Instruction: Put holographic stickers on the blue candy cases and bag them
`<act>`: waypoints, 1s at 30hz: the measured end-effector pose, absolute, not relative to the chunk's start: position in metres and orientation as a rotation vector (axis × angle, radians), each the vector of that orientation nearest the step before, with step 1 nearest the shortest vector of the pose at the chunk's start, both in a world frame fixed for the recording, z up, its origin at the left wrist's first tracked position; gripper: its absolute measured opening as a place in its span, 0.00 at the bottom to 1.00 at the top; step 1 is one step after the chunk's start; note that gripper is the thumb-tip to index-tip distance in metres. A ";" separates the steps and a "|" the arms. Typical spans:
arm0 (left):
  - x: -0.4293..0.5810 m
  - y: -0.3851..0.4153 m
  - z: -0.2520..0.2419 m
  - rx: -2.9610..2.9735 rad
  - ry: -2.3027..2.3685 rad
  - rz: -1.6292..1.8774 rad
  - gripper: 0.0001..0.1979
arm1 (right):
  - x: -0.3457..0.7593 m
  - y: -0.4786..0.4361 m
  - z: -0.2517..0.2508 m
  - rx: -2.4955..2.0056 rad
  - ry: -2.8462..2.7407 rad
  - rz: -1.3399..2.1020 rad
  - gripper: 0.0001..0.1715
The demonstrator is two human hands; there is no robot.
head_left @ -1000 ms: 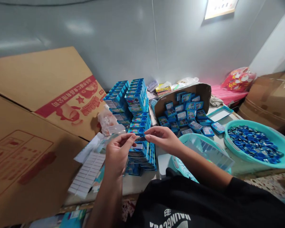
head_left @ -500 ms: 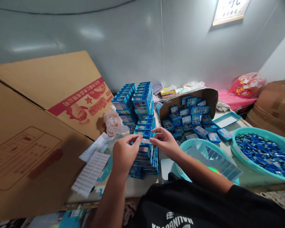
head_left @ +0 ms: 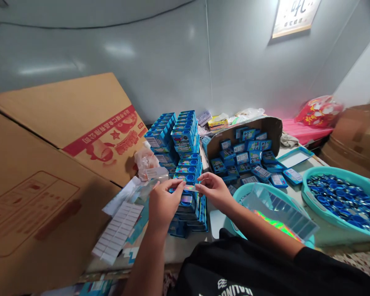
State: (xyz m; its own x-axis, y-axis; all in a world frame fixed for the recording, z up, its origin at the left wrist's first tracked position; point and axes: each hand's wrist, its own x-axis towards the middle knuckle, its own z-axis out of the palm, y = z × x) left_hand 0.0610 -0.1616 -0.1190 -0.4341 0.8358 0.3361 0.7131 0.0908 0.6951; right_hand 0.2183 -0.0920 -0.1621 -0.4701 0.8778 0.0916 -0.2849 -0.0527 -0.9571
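My left hand (head_left: 164, 201) and my right hand (head_left: 214, 188) meet in front of me, fingertips pinched together on a small shiny holographic sticker (head_left: 190, 188). They hover just above the near stack of small blue boxes (head_left: 188, 181). Taller stacks of the same blue boxes (head_left: 172, 131) rise behind. Below my right forearm a clear sheet with holographic stickers (head_left: 277, 213) lies across a teal basin (head_left: 243, 193).
Big cardboard boxes (head_left: 49, 164) fill the left. White label sheets (head_left: 119, 230) lie near the table's front edge. An open carton with loose blue boxes (head_left: 246, 152) sits behind. A teal basin of blue discs (head_left: 342, 199) stands at the right, with more cardboard (head_left: 354, 139) beyond.
Both hands have dropped slightly toward the near blue stack, still pinching the sticker. The camera has tilted a little.
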 end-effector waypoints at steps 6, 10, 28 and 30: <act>0.060 -0.161 -0.119 1.431 2.162 1.302 0.10 | 0.216 -0.092 -0.160 -0.691 -1.350 1.664 0.15; 0.061 -0.161 -0.120 1.429 2.170 1.324 0.10 | 0.215 -0.092 -0.158 -0.713 -1.369 1.637 0.15; 0.050 -0.155 -0.134 1.726 2.158 1.354 0.13 | 0.202 -0.093 -0.183 -0.682 -1.180 1.824 0.35; 0.057 -0.155 -0.133 1.836 2.205 1.344 0.14 | 0.200 -0.094 -0.192 -0.752 -1.217 1.813 0.37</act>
State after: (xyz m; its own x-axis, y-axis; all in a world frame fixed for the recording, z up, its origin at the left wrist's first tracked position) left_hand 0.0572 -0.1549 -0.1326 -0.3285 0.7949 0.5101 0.8177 -0.0310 0.5748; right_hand 0.2000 -0.0945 -0.1920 -0.4957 0.8676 -0.0380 -0.2935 -0.2085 -0.9329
